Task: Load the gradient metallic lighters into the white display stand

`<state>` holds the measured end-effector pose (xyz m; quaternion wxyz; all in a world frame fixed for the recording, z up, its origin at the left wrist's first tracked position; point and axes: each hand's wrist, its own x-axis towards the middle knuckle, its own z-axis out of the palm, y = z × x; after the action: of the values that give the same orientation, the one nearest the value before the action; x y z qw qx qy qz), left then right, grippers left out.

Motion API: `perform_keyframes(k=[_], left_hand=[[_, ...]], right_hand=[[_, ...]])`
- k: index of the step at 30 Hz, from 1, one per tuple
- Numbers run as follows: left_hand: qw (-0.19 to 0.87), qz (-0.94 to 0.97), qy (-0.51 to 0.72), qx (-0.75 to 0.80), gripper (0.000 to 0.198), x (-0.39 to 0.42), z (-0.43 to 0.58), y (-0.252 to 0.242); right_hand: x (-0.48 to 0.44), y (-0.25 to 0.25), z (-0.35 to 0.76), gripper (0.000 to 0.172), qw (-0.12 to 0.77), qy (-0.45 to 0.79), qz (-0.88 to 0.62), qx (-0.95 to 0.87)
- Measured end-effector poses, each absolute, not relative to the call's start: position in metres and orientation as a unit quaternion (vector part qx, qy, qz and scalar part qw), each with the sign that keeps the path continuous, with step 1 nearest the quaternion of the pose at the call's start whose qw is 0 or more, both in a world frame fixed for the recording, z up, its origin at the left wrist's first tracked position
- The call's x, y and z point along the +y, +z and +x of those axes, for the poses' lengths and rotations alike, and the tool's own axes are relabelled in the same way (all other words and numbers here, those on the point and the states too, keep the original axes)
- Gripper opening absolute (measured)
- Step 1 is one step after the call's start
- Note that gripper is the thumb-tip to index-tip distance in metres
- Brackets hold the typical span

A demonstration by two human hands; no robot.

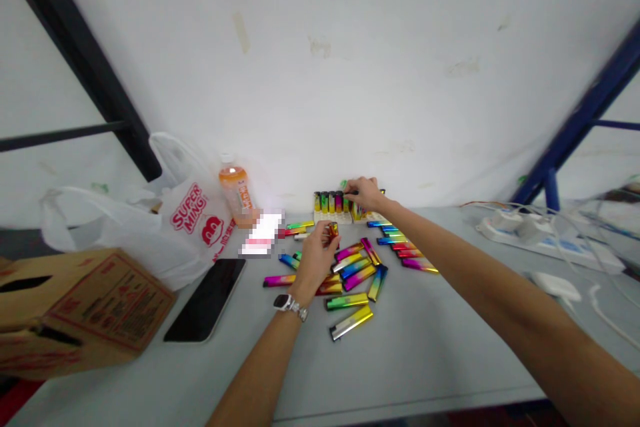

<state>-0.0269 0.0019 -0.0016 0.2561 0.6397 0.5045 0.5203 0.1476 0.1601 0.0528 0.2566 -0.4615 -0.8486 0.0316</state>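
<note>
Several rainbow-coloured lighters [356, 269] lie scattered on the grey table [410, 347]. At the back, against the wall, a white tray [330, 215] holds a row of lighters standing upright. My left hand [316, 255], with a watch on its wrist, is closed round one lighter [333, 229] above the loose pile. My right hand [364, 192] reaches to the tray and pinches the top of a standing lighter at the right end of the row.
A black phone [206, 299] lies left of the pile. A cardboard box [75, 307] and a white plastic bag [165, 227] stand at the left, with an orange drink bottle [236, 195] behind. A power strip [540, 235] and cables lie at the right.
</note>
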Motion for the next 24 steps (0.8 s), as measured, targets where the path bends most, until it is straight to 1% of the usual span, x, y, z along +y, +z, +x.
perform_keyframes(k=[3,6,9,13,15,16,17,18,19,20,22,23,24], left_hand=[[0.258,0.634,0.535,0.495,0.025,0.003,-0.028,-0.003],[0.255,0.632,0.551,0.482,0.018,0.002,-0.028,-0.002],[0.274,0.627,0.562,0.465,0.016,0.000,-0.028,0.001],[0.301,0.598,0.591,0.450,0.023,-0.002,-0.028,0.002],[0.312,0.586,0.605,0.440,0.032,-0.002,-0.029,0.003],[0.318,0.578,0.613,0.434,0.034,-0.002,-0.029,0.004],[0.326,0.568,0.622,0.428,0.034,-0.002,-0.029,0.005],[0.335,0.555,0.633,0.422,0.032,-0.002,-0.029,0.006],[0.347,0.538,0.646,0.416,0.030,-0.003,-0.028,0.007],[0.361,0.517,0.659,0.410,0.029,-0.003,-0.028,0.008],[0.392,0.479,0.677,0.398,0.030,-0.004,-0.026,0.009],[0.406,0.469,0.680,0.392,0.031,-0.004,-0.025,0.009],[0.415,0.464,0.679,0.389,0.031,-0.005,-0.024,0.009]], right_hand=[[0.156,0.052,0.146,0.015,0.250,0.024,-0.463,-0.850],[0.147,0.053,0.145,0.020,0.245,-0.053,-0.460,-0.852],[0.135,0.056,0.146,0.028,0.222,-0.129,-0.453,-0.854],[0.118,0.055,0.149,0.037,0.187,-0.160,-0.463,-0.851],[0.106,0.054,0.149,0.044,0.201,-0.153,-0.473,-0.844],[0.098,0.053,0.149,0.048,0.223,-0.139,-0.477,-0.838],[0.089,0.051,0.148,0.052,0.255,-0.116,-0.479,-0.832],[0.079,0.049,0.147,0.052,0.296,-0.081,-0.478,-0.823],[0.068,0.046,0.145,0.048,0.340,-0.026,-0.472,-0.813],[0.057,0.042,0.143,0.045,0.380,0.050,-0.461,-0.800],[0.037,0.032,0.137,0.052,0.435,0.231,-0.435,-0.754],[0.029,0.027,0.134,0.052,0.447,0.308,-0.422,-0.726],[0.022,0.023,0.131,0.047,0.461,0.371,-0.406,-0.697]])
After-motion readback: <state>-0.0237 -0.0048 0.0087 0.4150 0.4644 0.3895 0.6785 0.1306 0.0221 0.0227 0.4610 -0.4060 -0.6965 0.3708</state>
